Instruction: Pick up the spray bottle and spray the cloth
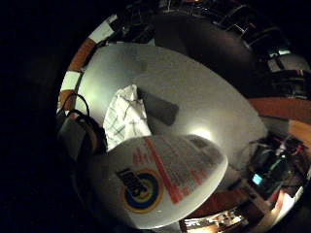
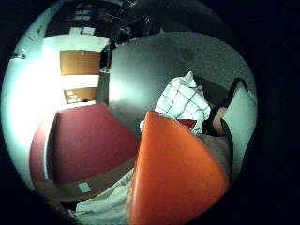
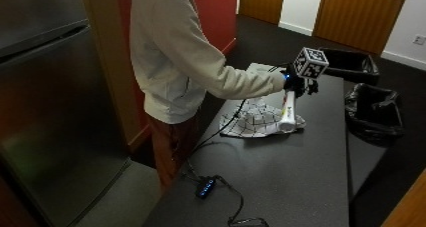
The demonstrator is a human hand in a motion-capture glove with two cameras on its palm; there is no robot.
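In the outside view my gloved right hand [image 3: 296, 83] grips the top of a white spray bottle [image 3: 287, 112]. The bottle hangs almost upright over the far edge of a white checked cloth [image 3: 256, 122], which lies crumpled on the dark table [image 3: 286, 177]. Whether its base touches the cloth I cannot tell. The bottle's white labelled body [image 1: 165, 179] fills much of the little finger side view, with the cloth [image 1: 124, 119] beyond it. Its orange spray head [image 2: 173, 173] looms close in the thumb side view, in front of the cloth [image 2: 183, 101].
A black cable runs from the hand along the table to a small device with a blue light [image 3: 205, 187] near the front edge. Two black bins [image 3: 373, 112] stand on the floor past the table's far side. A steel fridge [image 3: 46, 112] stands behind the person.
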